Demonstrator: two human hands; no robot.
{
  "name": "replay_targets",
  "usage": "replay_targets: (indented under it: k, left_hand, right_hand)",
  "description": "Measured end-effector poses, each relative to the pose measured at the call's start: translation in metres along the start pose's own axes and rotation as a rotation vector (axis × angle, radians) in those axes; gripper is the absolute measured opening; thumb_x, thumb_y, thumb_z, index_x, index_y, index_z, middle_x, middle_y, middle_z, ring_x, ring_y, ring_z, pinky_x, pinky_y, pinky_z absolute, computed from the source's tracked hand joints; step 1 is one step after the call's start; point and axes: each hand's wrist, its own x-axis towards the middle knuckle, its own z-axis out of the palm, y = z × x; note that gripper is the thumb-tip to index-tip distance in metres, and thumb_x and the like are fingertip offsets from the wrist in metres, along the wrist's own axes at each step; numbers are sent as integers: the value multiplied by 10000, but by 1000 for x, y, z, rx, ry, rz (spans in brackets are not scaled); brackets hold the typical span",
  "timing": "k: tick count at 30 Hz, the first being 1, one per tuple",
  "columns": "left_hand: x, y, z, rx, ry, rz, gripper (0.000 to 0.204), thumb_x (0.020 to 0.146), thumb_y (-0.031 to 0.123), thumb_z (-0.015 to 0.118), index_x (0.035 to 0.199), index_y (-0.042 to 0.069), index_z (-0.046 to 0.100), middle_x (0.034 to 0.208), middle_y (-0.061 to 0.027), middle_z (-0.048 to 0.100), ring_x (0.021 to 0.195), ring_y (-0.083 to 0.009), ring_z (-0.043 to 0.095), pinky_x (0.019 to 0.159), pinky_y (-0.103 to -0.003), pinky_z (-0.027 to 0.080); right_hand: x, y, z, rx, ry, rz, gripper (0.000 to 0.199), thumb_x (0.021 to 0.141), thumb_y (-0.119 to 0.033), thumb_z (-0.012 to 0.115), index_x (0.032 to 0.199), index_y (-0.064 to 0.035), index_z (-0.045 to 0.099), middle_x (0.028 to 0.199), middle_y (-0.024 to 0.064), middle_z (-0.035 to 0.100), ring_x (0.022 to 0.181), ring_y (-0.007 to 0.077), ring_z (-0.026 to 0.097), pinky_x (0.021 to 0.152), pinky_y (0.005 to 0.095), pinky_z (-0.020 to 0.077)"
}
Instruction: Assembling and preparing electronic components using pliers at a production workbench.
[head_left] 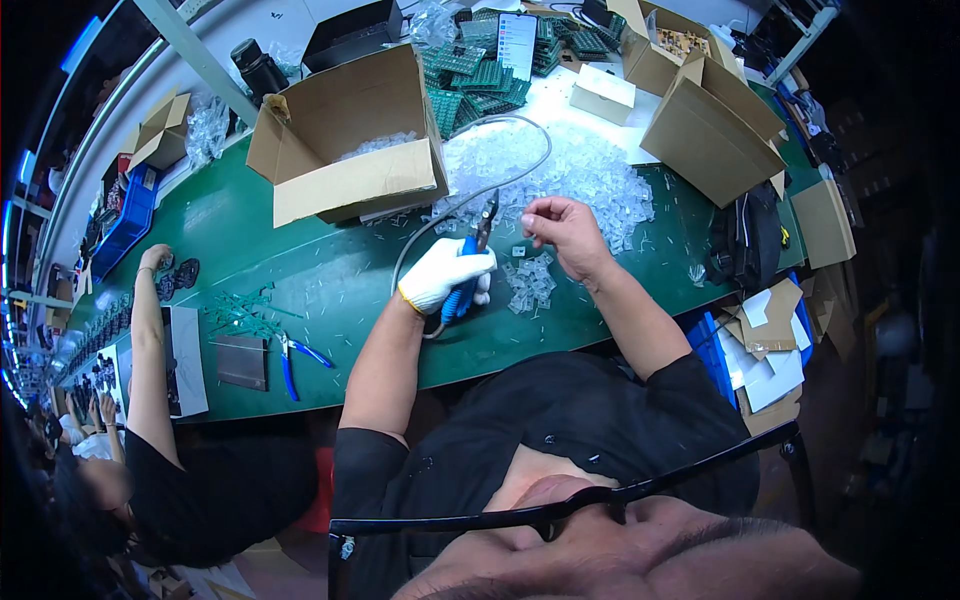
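My left hand (437, 277), in a white glove, is closed round the blue-handled cutting nippers (484, 228), whose jaws point up and away from me. A grey cord (408, 243) loops from beside that hand over the far part of the table. Bare, my right hand (571, 236) is raised just right of the jaws, thumb and fingertips pinched together; whatever is between them is too small to make out. Below the two hands lies a small heap of clear plastic pieces (530, 284). Behind them spreads a much larger pile of clear plastic pieces (590, 165).
An open cardboard box (350, 190) stands at the back left, another carton (712, 135) at the back right. Green circuit boards (470, 75) are stacked behind. Blue-handled side cutters (290, 368) lie left, near green plastic scraps (240, 312). A co-worker's arm (148, 350) reaches over the table's left part.
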Motion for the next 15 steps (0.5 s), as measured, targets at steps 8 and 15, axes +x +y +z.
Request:
replay_targets:
  k: [8, 15]
  left_hand:
    - [-4, 2, -5, -11, -1, -22, 320, 983, 265, 813, 1154, 9, 724, 895, -73, 716, 812, -189, 711, 792, -368, 632]
    - [-4, 2, -4, -6, -18, -9, 351, 960, 284, 830, 1157, 11, 730, 896, -74, 722, 805, -189, 719, 795, -364, 636]
  right_hand:
    - [-21, -5, -2, -843, -87, -171, 235, 940, -214, 843, 1097, -39, 836, 949, 122, 803, 844, 205, 748, 813, 361, 588]
    - [19, 7, -1, -1173, 42, -470, 261, 918, -200, 803, 1134, -52, 801, 1078, 187, 797, 1004, 396, 759, 891, 490, 604]
